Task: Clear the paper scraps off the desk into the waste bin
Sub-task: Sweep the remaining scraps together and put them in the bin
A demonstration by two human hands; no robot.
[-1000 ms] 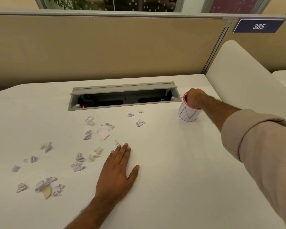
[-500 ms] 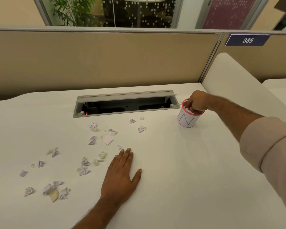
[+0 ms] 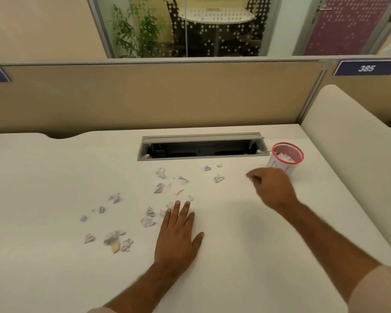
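Bin (image 3: 288, 154) stands at the bench (image 3: 269, 256) far right corner, just right of the cable tray (image 3: 201, 146), scraps inside it. Right hand (image 3: 272, 188) hovers just in front of the bin, blurred, fingers curled; any hold cannot be told. Left hand (image 3: 177, 236) lies flat, fingers straight. Scraps (image 3: 176, 186) litter the bench left of the bin, out past the left hand. Bare bench lies right of the left hand.

White desk top (image 3: 246, 222): smooth, matt laminate look. Crumpled pale paper scraps (image 3: 176, 186), centre-left: creased, matt. Red wire-mesh waste bin (image 3: 297, 154), right: paper-wrapped wall. Grey cable tray (image 3: 201, 137): matt metal look. Beige partition panel (image 3: 156, 96): matt, cloth-like. Glass pane (image 3: 190, 26), top: glossy.
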